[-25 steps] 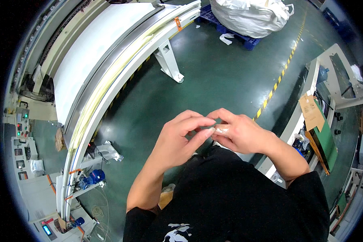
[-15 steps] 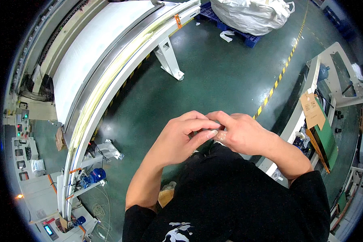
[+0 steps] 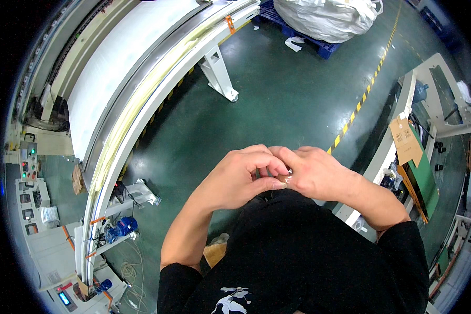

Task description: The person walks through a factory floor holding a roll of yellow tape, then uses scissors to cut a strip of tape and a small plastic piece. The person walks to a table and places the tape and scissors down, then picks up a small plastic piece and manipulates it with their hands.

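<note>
The fingers (image 3: 271,166) of the left hand (image 3: 235,178) curl in toward the fingers (image 3: 287,157) of the right hand (image 3: 314,175), and the tips of both meet in front of the chest, just above the black shirt (image 3: 303,251). Pinched between them sits a small pale, slightly glossy scrap (image 3: 284,179), possibly clear tape or thin film; the view is too coarse here to say which. Both sets of fingers are drawn together on that scrap, thumb against forefinger, with no gap showing between them.

Judging by how little of it shows and how it vanishes behind the fingertips, the scrap is very light, limp and thin. It would likely fold or cling to skin rather than hold its shape, and a smooth surface could make it slip under a loose pinch. The sensible hold is at its free edge or corner, with fingertip pads and light pressure from both sides, since a hard squeeze would crease it.

Outward from the hands, the dark green factory floor (image 3: 288,99) spreads below. To the far left runs a long curved white conveyor frame (image 3: 141,99) on white metal legs, with a small blue motor (image 3: 121,228) near its base. At the far end a bulky white sack (image 3: 324,18) rests on a blue pallet (image 3: 327,49). A yellow-and-black striped floor line (image 3: 358,107) leads toward it, and to the right a brown cardboard tag (image 3: 405,138) hangs on a white machine frame.
</note>
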A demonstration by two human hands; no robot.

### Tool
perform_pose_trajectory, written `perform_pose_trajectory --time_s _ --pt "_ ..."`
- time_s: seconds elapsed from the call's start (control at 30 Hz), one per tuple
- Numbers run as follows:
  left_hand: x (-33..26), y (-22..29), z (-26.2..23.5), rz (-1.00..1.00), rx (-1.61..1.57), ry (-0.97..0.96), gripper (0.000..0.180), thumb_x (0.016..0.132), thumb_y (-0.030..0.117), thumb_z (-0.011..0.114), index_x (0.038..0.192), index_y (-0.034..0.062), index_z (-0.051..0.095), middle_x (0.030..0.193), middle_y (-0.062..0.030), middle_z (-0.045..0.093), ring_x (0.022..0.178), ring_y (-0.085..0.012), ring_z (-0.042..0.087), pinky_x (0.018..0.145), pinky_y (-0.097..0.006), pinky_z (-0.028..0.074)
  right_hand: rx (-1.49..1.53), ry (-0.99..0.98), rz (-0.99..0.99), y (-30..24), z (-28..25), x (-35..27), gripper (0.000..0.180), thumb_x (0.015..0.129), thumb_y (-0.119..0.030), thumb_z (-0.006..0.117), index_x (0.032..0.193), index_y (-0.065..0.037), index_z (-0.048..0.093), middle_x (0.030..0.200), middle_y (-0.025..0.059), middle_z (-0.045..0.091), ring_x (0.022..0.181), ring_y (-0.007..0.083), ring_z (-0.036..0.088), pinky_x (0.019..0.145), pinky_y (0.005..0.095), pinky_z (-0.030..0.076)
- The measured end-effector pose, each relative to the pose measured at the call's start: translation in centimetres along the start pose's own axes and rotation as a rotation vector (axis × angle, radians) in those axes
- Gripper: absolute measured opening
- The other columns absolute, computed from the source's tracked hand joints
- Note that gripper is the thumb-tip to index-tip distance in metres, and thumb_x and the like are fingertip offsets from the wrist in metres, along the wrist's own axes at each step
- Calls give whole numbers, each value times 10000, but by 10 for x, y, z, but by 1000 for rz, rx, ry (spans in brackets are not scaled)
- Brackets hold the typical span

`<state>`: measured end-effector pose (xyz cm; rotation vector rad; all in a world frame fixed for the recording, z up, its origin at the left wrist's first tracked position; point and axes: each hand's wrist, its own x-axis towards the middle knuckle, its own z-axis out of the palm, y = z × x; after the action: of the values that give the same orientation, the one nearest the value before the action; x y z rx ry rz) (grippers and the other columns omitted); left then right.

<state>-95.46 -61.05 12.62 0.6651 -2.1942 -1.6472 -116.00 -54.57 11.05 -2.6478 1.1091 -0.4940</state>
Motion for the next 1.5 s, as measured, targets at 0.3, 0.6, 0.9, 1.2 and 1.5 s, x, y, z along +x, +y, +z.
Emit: perform_pose_trajectory --time_s 0.3,0.6,0.9,1.2,1.5 --pt "2 0 9 -33 88 27 122 754 64 763 838 42 676 801 -36 628 734 -134 612 619 -266 471 -48 -20 8 1 5 -2 196 772 -204 638 861 -30 625 1138 136 519 732 242 642 692 377 530" --pt "-9 -3 17 -14 24 316 100 775 45 757 813 32 666 803 -28 604 680 -84 565 597 -225 445 266 78 186 2 2 -2 190 756 -56 711 931 -48 639 1238 153 509 795 225 660 683 343 542" --pt "-12 2 32 43 123 536 106 801 53 734 902 46 705 861 -59 654 716 -105 609 613 -237 483 823 158 365 0 2 1 128 828 9 683 940 -50 672 1332 143 455 829 127 630 657 264 530" --pt "-6 -2 19 362 635 513 157 758 98 729 913 95 703 828 -16 638 707 -191 624 604 -304 488 826 150 324 -3 6 3 136 807 28 691 924 -39 682 1300 144 490 902 155 624 664 261 535" --pt "-4 5 5 447 839 334 184 694 128 734 858 111 653 819 -9 627 687 -184 608 580 -308 468 850 -5 299 1 3 1 75 816 -85 690 841 -53 626 1224 150 535 916 229 622 725 320 538"
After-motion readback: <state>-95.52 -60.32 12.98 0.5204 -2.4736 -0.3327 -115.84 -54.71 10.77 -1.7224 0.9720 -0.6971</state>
